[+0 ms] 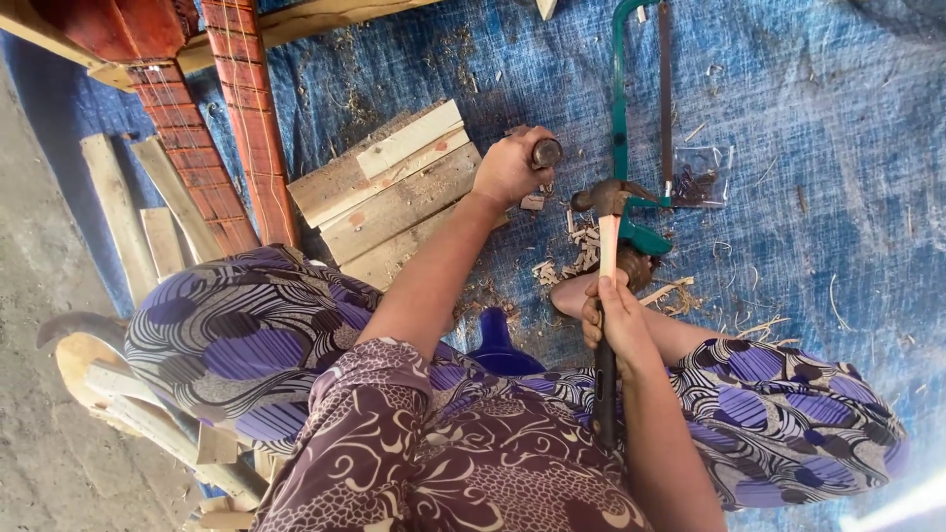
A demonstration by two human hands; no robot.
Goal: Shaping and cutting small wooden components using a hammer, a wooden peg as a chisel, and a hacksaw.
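Note:
My left hand (509, 167) is closed around a chisel handle (545, 153) held upright, its round dark butt facing up, its blade hidden below my fist. My right hand (616, 320) grips the wooden handle of a claw hammer (608, 200), whose metal head hovers just right of the chisel. Wood chips (570, 258) lie scattered under the tools on a blue tarp (808, 118). I sit on the tarp in purple patterned clothing, with a bare foot near the hammer.
A stack of rough wooden boards (389, 192) lies left of my left hand. A green-framed hacksaw (623, 108) and a small plastic bag of nails (702, 179) lie beyond the hammer. Reddish carved wooden pieces (241, 108) and loose planks (118, 207) sit at left.

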